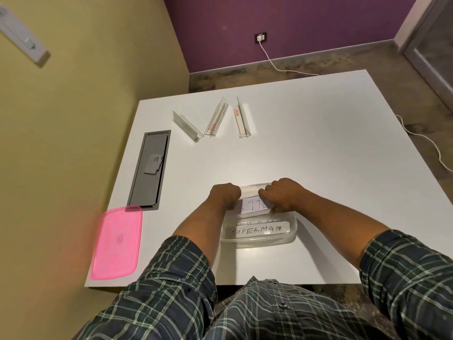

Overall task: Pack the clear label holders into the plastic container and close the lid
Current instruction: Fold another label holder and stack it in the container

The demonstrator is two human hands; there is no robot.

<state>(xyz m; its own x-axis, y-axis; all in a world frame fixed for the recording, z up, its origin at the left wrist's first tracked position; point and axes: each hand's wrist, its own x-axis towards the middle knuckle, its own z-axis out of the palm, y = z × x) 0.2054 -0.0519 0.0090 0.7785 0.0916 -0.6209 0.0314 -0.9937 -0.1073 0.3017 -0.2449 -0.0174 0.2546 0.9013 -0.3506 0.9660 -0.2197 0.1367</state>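
Note:
A clear plastic container (pixel 293 230) stands on the white table near its front edge. Inside lies a label holder reading SUPERMAN (pixel 257 229). My left hand (pixel 224 193) and my right hand (pixel 282 192) each grip one end of another clear label holder (pixel 253 205) with a handwritten paper label, held over the container's far half. Three more clear label holders lie farther back: one at left (pixel 187 126), one in the middle (pixel 215 121), one at right (pixel 241 121). The pink lid (pixel 116 242) lies flat at the table's front left corner.
A grey cable hatch (pixel 149 168) is set into the table (pixel 318 155) on the left, behind the lid. A yellow wall runs close along the left side. A white cable (pixel 274 62) trails from a wall socket across the floor behind and right of the table.

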